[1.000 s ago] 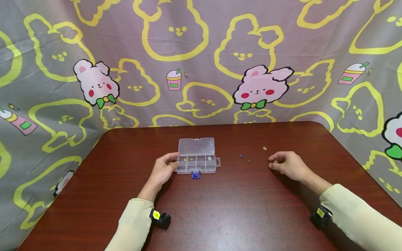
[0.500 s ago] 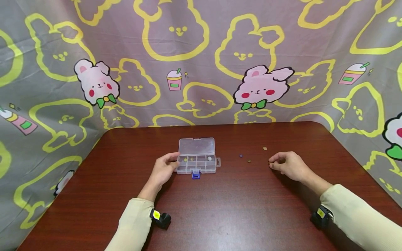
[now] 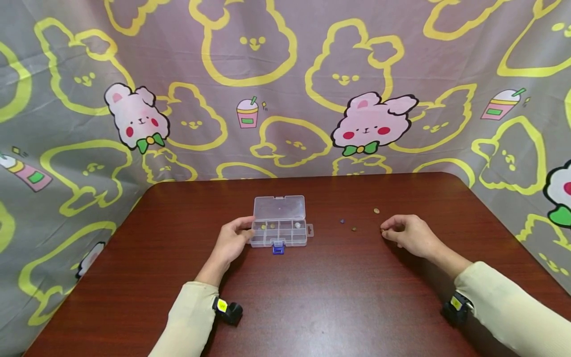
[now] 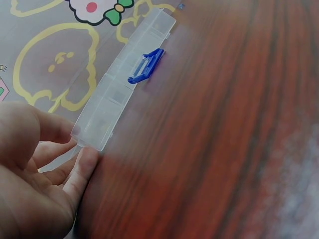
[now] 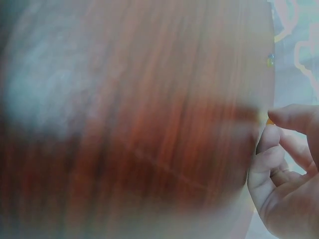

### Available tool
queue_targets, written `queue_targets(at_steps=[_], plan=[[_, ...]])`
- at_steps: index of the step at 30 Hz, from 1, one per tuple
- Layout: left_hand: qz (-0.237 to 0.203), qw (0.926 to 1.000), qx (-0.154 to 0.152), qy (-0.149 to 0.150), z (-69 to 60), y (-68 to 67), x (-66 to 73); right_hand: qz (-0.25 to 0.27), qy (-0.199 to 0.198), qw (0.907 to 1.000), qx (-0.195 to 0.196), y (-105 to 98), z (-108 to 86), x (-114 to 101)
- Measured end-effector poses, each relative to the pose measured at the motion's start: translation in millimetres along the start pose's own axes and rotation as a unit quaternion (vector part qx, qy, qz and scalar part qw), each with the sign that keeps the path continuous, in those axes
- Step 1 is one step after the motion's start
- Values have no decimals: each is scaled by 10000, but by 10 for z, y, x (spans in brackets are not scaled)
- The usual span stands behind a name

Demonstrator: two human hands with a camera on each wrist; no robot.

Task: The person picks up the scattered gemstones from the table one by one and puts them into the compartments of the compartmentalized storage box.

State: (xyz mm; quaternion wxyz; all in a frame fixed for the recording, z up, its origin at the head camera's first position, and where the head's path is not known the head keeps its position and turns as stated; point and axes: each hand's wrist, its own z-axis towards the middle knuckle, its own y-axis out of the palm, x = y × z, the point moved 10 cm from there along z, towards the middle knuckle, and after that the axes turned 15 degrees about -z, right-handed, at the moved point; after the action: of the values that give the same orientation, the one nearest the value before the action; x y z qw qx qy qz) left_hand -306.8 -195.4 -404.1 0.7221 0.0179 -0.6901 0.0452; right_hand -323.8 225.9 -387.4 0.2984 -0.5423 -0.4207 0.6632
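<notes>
A clear divided box [image 3: 285,238] stands on the table with its lid [image 3: 279,208] raised at the back and a blue latch [image 3: 278,249] hanging in front. Small yellowish pieces [image 3: 263,227] and a white piece [image 3: 298,225] lie in its rear compartments. My left hand [image 3: 232,241] grips the box's left end between thumb and fingers, also seen in the left wrist view. Over the table on the right, my right hand [image 3: 412,236] pinches a tiny orange-yellow piece [image 5: 270,121] between thumb and finger, mostly hidden by the fingertips.
Between box and right hand lie a blue piece [image 3: 342,221] and a green one [image 3: 354,229]; a tan oval piece [image 3: 376,211] is farther back. A patterned cloth [image 3: 294,99] hangs behind the brown table [image 3: 312,307].
</notes>
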Motion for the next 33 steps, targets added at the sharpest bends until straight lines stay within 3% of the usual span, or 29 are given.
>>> queue_targets(at_steps=[11,33], plan=[[-101,9999,14,40,10,1,-8,274,-234,9993,109,-24,24,-173],[-61,9999,32,79,-17,7,23,396,-640,9971,149,200,169,-617]])
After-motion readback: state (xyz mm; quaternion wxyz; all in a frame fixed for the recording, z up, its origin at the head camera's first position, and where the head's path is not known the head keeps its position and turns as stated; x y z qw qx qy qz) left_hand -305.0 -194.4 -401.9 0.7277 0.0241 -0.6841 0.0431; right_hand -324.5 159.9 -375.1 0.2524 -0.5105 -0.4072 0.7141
